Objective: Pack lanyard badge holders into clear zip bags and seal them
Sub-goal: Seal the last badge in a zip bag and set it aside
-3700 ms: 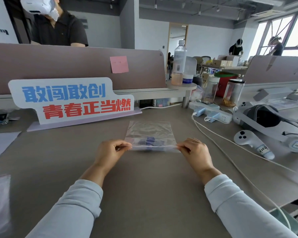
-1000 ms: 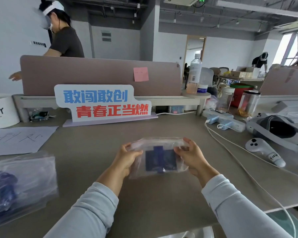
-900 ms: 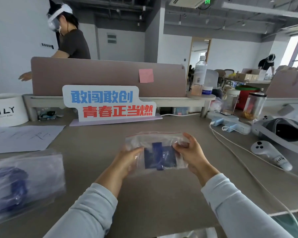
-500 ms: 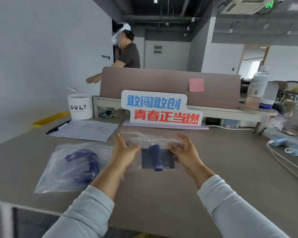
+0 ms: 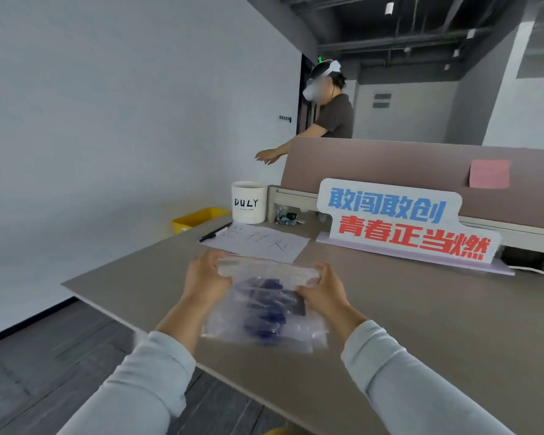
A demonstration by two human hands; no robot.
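Observation:
I hold a clear zip bag [image 5: 266, 274] with a blue lanyard badge holder [image 5: 272, 296] inside it, over the left part of the desk [image 5: 421, 324]. My left hand [image 5: 203, 277] grips the bag's left end near the zip strip. My right hand [image 5: 322, 288] grips its right end. Below it lies another clear bag [image 5: 264, 335] with blue contents, partly hidden by the bag I hold. Whether the two bags touch is unclear.
A sheet of paper [image 5: 258, 243] with a black pen [image 5: 215, 232] lies beyond my hands. A white DULY cup [image 5: 248, 202], a slogan sign [image 5: 402, 221] and a brown partition [image 5: 421, 164] stand behind. The desk's left edge is close; a person stands past the partition.
I have turned left and carried the bag in both hands leftward, so that it now hangs over the other filled bag near the desk's left edge. Both hands keep their grip.

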